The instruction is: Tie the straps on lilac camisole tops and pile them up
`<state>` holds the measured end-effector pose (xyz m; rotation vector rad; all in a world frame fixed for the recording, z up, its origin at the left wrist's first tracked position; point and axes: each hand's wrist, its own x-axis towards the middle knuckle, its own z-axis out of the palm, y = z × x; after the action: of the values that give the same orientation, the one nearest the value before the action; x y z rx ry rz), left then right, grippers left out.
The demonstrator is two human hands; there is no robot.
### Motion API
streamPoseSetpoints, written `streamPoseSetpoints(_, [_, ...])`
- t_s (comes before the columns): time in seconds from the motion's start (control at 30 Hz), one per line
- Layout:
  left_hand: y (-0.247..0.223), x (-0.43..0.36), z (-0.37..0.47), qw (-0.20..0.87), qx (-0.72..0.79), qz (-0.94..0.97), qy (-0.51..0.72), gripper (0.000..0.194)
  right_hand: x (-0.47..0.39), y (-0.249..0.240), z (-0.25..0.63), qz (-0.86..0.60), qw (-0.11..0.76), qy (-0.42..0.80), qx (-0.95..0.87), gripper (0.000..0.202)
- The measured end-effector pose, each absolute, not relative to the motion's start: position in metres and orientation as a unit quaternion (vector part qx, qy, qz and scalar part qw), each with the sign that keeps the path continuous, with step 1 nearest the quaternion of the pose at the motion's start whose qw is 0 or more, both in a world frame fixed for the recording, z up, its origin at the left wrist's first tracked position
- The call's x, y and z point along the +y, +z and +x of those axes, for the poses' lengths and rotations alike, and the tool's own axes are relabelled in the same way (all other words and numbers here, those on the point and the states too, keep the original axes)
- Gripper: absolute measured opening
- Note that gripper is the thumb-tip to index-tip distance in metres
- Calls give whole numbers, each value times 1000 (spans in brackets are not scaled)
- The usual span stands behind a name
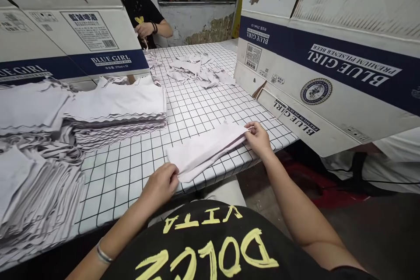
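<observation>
A white piece of fabric [210,144], folded along its length, lies near the front edge of the checked table. Its near left corner is pinched between the thumb and fingers of my left hand [162,183]. At the far right end, my right hand [258,139] grips the same piece with closed fingers. The cloth is stretched slantwise between the two hands, and a lower layer shows along its near side. To the left stands a neat stack of cut white fabric pieces [124,105] with wavy edges.
More fabric piles [36,192] fill the table's left side. Loose white scraps [200,70] lie further back on the checked cloth [193,105]. Cardboard beer boxes stand left [105,48] and right [328,61]. Across the table a co-worker's hand [144,29] handles something pale.
</observation>
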<state>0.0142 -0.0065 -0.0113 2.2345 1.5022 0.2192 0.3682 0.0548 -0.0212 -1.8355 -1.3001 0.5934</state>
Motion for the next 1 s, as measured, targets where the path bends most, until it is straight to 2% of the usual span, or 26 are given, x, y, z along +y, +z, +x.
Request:
streamPoseSetpoints(0.1, [0, -4, 13, 274, 528, 799, 79, 21, 57, -5, 388, -745, 231, 234, -580, 22])
streamPoseSetpoints(0.17, [3, 6, 9, 219, 581, 777, 103, 28, 54, 12, 392, -734, 145, 250, -614, 32])
streamPoseSetpoints(0.2, [2, 13, 7, 188, 612, 761, 108, 31, 51, 21, 388, -727, 140, 255, -622, 36])
streamPoseSetpoints(0.27, [-1, 26, 7, 190, 640, 738, 98, 30, 42, 34, 363, -699, 181, 279, -633, 40])
streamPoseSetpoints(0.33, [2, 35, 16, 276, 619, 724, 125, 29, 30, 40, 322, -637, 225, 353, -647, 46])
streamPoseSetpoints(0.43, [27, 39, 45, 426, 528, 693, 242, 30, 19, 42, 259, -538, 258, 438, -672, 65])
streamPoseSetpoints(0.47, [40, 40, 55, 455, 487, 690, 283, 30, 19, 44, 245, -528, 273, 441, -672, 63])
streamPoseSetpoints(0.53, [68, 46, 71, 449, 418, 705, 356, 26, 25, 56, 236, -517, 318, 446, -658, 46])
streamPoseSetpoints(0.57, [79, 51, 76, 429, 391, 720, 380, 30, 29, 68, 240, -503, 338, 459, -650, 37])
streamPoseSetpoints(0.6, [88, 59, 78, 410, 367, 739, 388, 42, 34, 82, 249, -480, 352, 477, -647, 31])
streamPoseSetpoints(0.67, [97, 78, 78, 407, 320, 785, 340, 63, 44, 118, 273, -430, 353, 499, -665, 26])
streamPoseSetpoints(0.7, [98, 89, 77, 422, 297, 805, 292, 60, 47, 138, 286, -420, 348, 491, -680, 25])
streamPoseSetpoints(0.8, [93, 110, 79, 451, 265, 829, 199, 28, 54, 191, 318, -429, 368, 431, -703, 21])
streamPoseSetpoints(0.83, [91, 112, 82, 458, 265, 826, 194, 26, 55, 205, 325, -430, 389, 418, -699, 20])
streamPoseSetpoints(0.93, [84, 108, 91, 502, 260, 800, 200, 35, 57, 232, 338, -427, 447, 401, -676, 20])
streamPoseSetpoints(1.0, [79, 102, 93, 544, 259, 774, 194, 30, 58, 241, 345, -447, 461, 383, -665, 19])
